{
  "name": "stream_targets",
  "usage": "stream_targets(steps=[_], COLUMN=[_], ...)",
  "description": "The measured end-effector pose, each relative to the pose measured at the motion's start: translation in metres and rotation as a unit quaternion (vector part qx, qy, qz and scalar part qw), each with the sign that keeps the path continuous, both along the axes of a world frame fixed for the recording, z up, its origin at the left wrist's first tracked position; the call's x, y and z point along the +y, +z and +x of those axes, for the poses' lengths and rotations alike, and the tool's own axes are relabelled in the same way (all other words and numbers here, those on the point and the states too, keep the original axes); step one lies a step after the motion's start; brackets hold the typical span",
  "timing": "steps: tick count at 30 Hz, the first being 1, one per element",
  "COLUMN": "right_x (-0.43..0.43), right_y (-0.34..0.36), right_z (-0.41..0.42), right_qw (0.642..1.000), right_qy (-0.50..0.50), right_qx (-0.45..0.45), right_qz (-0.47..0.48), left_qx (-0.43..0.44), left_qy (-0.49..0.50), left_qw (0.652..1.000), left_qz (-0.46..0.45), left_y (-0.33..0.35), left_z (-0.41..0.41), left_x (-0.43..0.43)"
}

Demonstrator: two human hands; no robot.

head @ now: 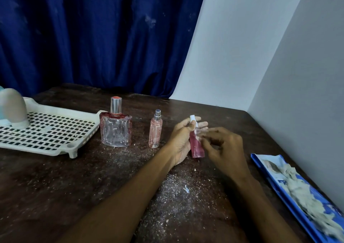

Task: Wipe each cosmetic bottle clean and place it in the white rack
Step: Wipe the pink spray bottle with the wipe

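My left hand (181, 140) is holding the small red bottle (196, 147), fingers (202, 124) curling round it, over the surface (74, 177). My right hand (225, 146) is curling its fingertips against the bottle's side; cannot tell if they are pinching anything. The square bottle (115, 129) and slim pink bottle (155, 131) are standing between it and the white rack (55, 150).

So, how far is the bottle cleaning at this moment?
Looks done: one pale item, blurred, stands in the white rack. In hand: the left hand holds the small red bottle, the right hand close beside it; no wipe shows in either. Left: the wide glass bottle and the slim pink bottle stand on the table, outside the rack.
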State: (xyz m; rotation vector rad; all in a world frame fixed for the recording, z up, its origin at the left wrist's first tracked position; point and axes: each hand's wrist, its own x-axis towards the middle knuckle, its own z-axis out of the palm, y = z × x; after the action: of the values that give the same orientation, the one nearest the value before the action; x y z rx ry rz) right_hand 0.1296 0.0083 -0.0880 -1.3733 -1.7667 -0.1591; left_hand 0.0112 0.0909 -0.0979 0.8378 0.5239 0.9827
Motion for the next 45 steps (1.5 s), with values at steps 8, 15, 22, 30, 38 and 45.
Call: stream_targets(steps=[8, 15, 22, 30, 38, 45], right_x=[-0.005, -0.004, -0.008, -0.004, -0.004, -0.003], right_y=[0.001, 0.003, 0.001, 0.003, 0.001, 0.002], right_z=[0.003, 0.015, 0.018, 0.012, 0.017, 0.015], right_qw=[0.997, 0.996, 0.985, 0.994, 0.998, 0.998], right_qy=[0.039, 0.025, 0.085, 0.063, 0.022, 0.042], right_qx=[-0.043, -0.06, -0.082, -0.059, -0.051, -0.042], right_qz=[-0.042, -0.067, -0.127, -0.062, -0.03, -0.023], left_qx=[0.003, 0.027, 0.017, 0.003, 0.013, 0.026], left_qy=[0.034, 0.049, 0.075, 0.062, 0.016, 0.042], left_qw=[0.999, 0.998, 0.997, 0.998, 1.0, 0.999], left_qz=[-0.004, 0.013, -0.019, -0.026, -0.006, -0.006], left_y=[-0.001, -0.003, -0.003, -0.003, 0.001, 0.0], left_z=[-0.003, 0.001, 0.001, -0.001, -0.005, 0.001], left_x=[0.003, 0.003, 0.002, 0.003, 0.003, 0.003])
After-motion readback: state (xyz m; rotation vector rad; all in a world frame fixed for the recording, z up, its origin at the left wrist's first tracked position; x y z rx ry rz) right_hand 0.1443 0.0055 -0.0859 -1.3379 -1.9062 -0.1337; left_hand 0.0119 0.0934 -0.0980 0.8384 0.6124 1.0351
